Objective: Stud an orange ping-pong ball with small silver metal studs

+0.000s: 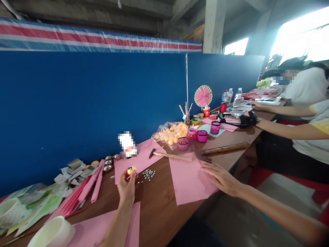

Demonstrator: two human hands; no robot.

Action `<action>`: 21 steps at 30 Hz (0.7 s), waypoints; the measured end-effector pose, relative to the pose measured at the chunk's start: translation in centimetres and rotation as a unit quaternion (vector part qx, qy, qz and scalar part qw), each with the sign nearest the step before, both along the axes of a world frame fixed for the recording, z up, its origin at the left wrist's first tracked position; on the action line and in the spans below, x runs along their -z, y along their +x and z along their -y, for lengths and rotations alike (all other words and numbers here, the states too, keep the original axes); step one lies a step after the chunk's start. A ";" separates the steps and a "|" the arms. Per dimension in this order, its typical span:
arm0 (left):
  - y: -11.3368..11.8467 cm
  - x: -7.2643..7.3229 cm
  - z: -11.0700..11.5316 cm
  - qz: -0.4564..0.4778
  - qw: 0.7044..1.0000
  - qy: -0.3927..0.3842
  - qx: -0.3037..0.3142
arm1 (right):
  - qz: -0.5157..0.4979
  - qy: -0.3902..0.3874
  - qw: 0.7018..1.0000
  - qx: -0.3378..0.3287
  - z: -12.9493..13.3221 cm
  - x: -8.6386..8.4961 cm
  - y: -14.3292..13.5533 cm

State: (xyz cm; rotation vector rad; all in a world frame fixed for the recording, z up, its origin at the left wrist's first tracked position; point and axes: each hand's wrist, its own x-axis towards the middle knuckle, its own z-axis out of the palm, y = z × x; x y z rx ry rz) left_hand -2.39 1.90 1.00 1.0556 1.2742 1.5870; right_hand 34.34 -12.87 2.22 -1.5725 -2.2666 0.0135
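Orange ball (131, 170), dark-marked on top, sits below and left of the frame's centre, pinched in the grip of the left hand (126, 188). Silver beads (148, 175) lie on the bench (158, 207) just to its right. Lower right of centre, the right hand (223, 180) extends unclenched, fingers outstretched, over a pink sheet (183, 187) near a large hammer (226, 148).

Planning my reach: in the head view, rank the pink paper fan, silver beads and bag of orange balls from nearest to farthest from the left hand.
1. Silver beads: just right of the left hand.
2. Bag of orange balls: farther back and right.
3. Pink paper fan: farthest back and right, beyond the bag.
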 end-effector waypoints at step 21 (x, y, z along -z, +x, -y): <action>-0.3 0.4 -0.2 -0.022 1.000 0.005 0.011 | 0.168 0.035 0.977 0.128 -7.5 0.1 9.3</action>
